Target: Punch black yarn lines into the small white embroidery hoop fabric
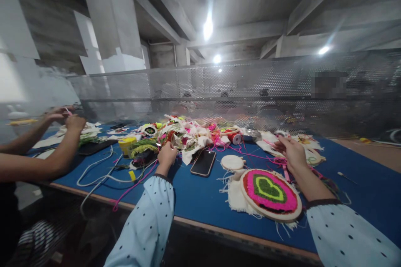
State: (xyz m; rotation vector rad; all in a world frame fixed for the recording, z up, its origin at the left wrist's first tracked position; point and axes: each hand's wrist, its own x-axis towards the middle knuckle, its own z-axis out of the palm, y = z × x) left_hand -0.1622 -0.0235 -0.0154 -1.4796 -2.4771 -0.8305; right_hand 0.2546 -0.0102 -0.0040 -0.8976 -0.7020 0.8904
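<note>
My left hand (pixel 166 155) reaches into a heap of embroidered cloth pieces (pixel 184 135) at the table's middle and grips the near edge of one. My right hand (pixel 291 150) is raised over the table's right side, fingers pinching a strand of pink yarn (pixel 250 155) that trails left toward the heap. Just below it lies a round wooden embroidery hoop (pixel 271 194) with a pink, green and yellow heart in tufted yarn. A smaller empty hoop (pixel 232 162) and a black phone (pixel 203 162) lie between my hands. Both my sleeves are pale blue with dark dots.
The blue table (pixel 200 200) has a wooden front edge. Another person's hands (pixel 67 121) work at the far left over a black tablet. A yellow cup (pixel 127 145), white cables (pixel 97 175), a red thread spool (pixel 234 137) and a metal mesh screen (pixel 250 91) stand behind.
</note>
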